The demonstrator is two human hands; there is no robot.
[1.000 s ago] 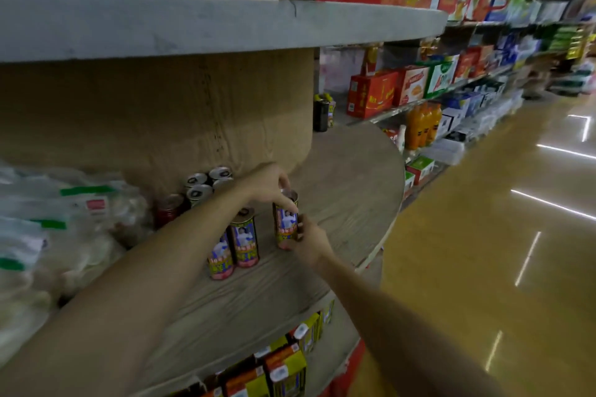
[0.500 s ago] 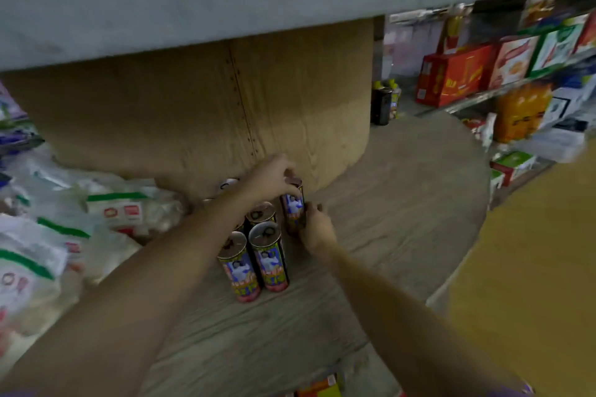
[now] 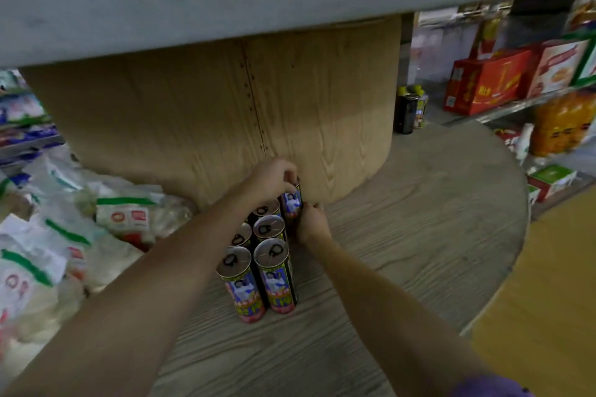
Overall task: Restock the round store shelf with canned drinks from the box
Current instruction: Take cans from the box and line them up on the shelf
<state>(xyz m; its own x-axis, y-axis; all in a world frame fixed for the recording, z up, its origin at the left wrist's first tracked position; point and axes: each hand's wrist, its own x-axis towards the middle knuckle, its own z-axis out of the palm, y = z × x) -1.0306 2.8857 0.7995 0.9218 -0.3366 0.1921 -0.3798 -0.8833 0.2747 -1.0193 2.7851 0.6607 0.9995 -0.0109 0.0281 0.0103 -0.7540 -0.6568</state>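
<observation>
Both hands, left hand [image 3: 272, 176] and right hand [image 3: 311, 222], still pinch the can [image 3: 292, 201], now pushed back beside the other cans [image 3: 258, 255].

Held can [image 3: 292, 201]: one second ago it stood out at the front of the round shelf [image 3: 419, 235], right of the front cans; now it stands at the back, just beside the wooden column [image 3: 225, 113].
Left hand [image 3: 274, 176]: it went back with the can, on its top.
Right hand [image 3: 311, 219]: it also went deeper, at the can's right side.
Camera: it came lower and closer; the aisle floor is almost out of view.
</observation>
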